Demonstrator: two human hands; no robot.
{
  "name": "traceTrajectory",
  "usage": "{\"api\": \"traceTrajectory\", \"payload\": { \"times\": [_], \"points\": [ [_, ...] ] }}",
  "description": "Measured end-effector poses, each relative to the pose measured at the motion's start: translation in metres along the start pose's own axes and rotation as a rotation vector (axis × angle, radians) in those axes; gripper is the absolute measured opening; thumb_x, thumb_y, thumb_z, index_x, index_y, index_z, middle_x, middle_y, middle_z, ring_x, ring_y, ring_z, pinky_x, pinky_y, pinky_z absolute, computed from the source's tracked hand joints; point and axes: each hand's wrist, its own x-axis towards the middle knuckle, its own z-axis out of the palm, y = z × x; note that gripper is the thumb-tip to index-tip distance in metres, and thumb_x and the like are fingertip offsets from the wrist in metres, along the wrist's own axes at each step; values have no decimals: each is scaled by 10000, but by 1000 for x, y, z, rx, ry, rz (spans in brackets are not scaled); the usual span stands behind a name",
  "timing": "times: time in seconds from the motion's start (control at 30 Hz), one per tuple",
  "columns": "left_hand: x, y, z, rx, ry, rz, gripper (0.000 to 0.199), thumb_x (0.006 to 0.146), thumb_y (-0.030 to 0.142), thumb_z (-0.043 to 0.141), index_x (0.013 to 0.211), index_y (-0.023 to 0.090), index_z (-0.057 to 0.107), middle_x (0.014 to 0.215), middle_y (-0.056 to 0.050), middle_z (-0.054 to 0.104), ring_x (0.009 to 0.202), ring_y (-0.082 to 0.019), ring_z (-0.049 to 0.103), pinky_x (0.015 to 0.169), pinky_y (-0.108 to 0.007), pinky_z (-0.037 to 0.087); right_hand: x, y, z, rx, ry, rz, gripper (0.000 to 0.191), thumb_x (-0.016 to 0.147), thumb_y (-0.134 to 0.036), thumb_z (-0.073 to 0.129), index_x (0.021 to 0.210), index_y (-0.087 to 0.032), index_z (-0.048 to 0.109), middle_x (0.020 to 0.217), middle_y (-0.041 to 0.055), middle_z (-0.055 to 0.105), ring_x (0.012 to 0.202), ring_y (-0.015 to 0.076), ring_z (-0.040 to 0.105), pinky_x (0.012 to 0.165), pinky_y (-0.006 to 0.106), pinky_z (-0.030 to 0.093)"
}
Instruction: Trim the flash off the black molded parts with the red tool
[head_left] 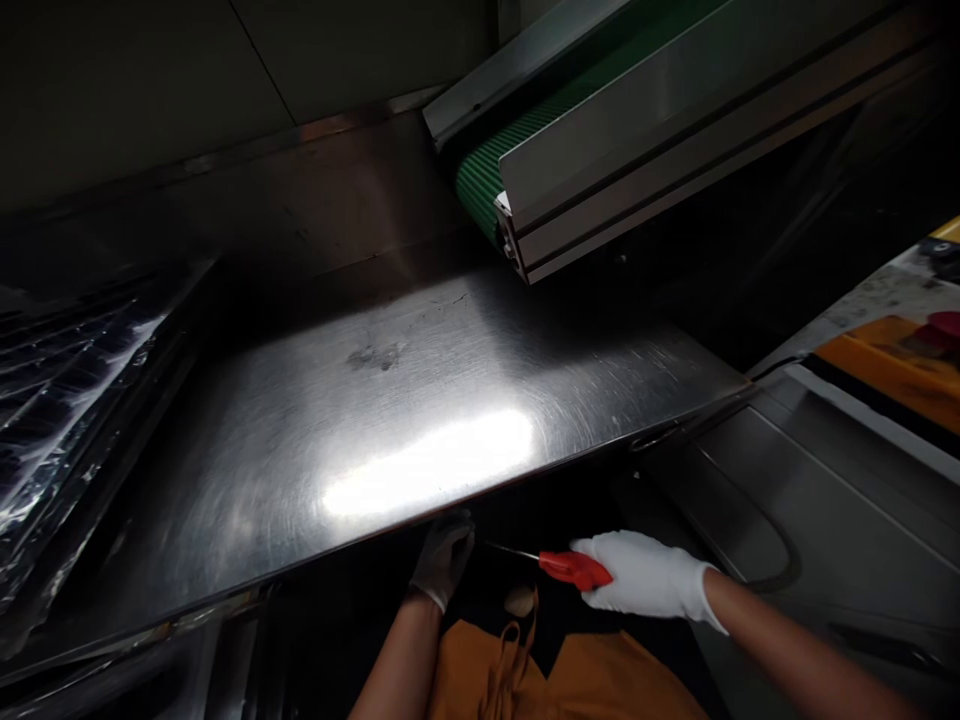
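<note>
The right hand (pixel 645 577), in a white glove, is closed firmly around a red-handled screwdriver (pixel 574 570) — its thin metal shaft points toward the left hand (pixel 442 558), which wears a grey glove, its fingers bunched just below the edge of a stainless steel table (pixel 420 460). Whether that hand grips anything cannot be told. A green belt conveyor (pixel 487 180) sits beyond the table — orange cloth (pixel 607 685) lies below the hands.
</note>
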Motion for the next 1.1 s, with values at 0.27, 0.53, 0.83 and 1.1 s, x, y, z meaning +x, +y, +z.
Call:
{"api": "traceTrajectory", "payload": {
  "times": [0.27,0.53,0.83,1.1],
  "points": [
    [-8,26,16,238,-11,-115,313,756,118,567,1041,212,655,936,-45,730,879,-208,688,838,-359,541,-12,5,-13,30,-66,-15,177,698,-343,608,845,-245,591,801,-11,678,704,190,618,587,273,368],
    [-15,34,18,329,-89,-16,478,772,38,473,1173,246,630,899,-26,714,828,-195,676,824,-353,526,-8,9,-11,11,-34,-5,152,700,-328,603,816,-231,587,778,-10,660,690,178,596,592,270,347],
    [-12,27,16,335,-49,38,307,763,92,486,960,239,670,888,-21,698,847,-198,661,846,-371,517,-5,3,-14,46,-52,20,165,686,-335,612,811,-229,597,776,-5,655,704,184,594,585,263,349],
    [-26,23,16,249,17,-56,294,751,173,595,990,297,714,990,-61,712,994,-284,648,993,-489,490,-2,13,16,-14,4,24,297,728,-516,660,1000,-397,669,894,21,701,907,305,663,717,440,527]
  ]
}}
